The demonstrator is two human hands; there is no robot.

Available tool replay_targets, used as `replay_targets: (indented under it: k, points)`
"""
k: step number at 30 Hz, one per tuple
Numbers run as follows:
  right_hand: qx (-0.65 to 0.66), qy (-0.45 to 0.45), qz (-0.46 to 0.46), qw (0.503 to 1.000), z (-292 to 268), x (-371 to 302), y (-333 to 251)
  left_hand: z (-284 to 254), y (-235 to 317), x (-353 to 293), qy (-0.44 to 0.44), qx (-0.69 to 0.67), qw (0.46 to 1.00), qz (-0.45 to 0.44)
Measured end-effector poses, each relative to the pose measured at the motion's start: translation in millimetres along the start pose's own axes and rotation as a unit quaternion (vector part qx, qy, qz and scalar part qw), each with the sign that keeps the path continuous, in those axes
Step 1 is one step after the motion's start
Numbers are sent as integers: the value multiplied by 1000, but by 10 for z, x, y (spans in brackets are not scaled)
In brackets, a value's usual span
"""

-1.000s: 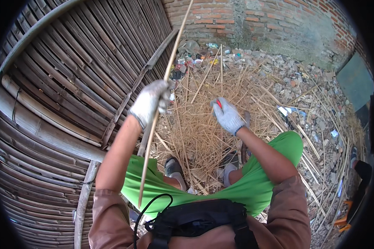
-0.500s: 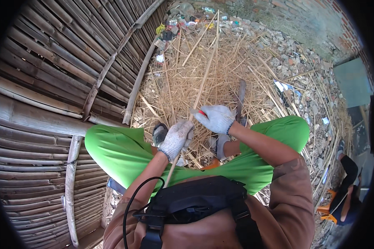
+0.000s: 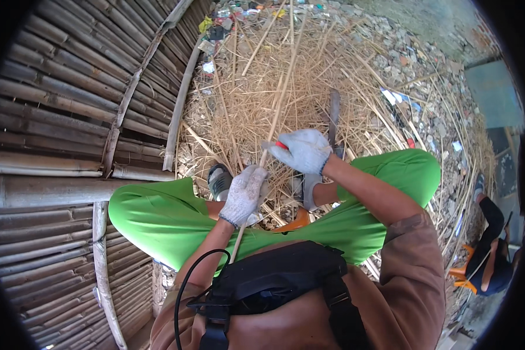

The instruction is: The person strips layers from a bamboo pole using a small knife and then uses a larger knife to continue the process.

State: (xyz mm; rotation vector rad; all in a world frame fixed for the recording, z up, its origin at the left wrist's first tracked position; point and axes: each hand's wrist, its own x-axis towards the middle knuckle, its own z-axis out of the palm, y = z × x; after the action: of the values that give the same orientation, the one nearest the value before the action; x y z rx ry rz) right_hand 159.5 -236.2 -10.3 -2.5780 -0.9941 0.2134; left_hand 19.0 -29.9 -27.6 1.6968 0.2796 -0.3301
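Observation:
My left hand (image 3: 246, 195), in a whitish knit glove, is closed around a long, thin bamboo strip (image 3: 283, 96). The strip slants from my lap, beneath my forearm, out over the ground. In my gloved right hand (image 3: 306, 151) is a small knife (image 3: 282, 144) with a red handle. Its short blade lies at the strip, just beyond my left fingers; most of the handle is hidden in my grip. Both hands are between my knees, above my feet.
Dry shavings (image 3: 245, 116) and loose strips cover rubble ahead. A long dark blade (image 3: 334, 114) lies beyond my right hand. A bamboo slat wall (image 3: 52, 111) stands left, a brick wall (image 3: 449, 29) far right. Another person (image 3: 493, 239) sits on an orange stool (image 3: 459, 271) at right.
My view has shifted slightly, so the ground and walls sit differently in the picture. Both hands have edged upward in the picture, still gripping the strip and the knife.

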Motion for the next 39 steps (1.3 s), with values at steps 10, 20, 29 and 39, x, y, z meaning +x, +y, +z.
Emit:
replay_targets:
  k: [10,20,29,39]
  points:
    - [3,31,72,997,-403,25,308,44,94,-189,-55,-96,993,-41]
    - [-35,18,158,987,-404,176,664,14,112,-255,-46,-86,994,-50]
    - [3,43,86,995,-391,14,374,-26,165,-287,-96,-192,974,-66]
    - [82,43,117,989,23,-42,373,-57,245,-133,-140,-314,939,11]
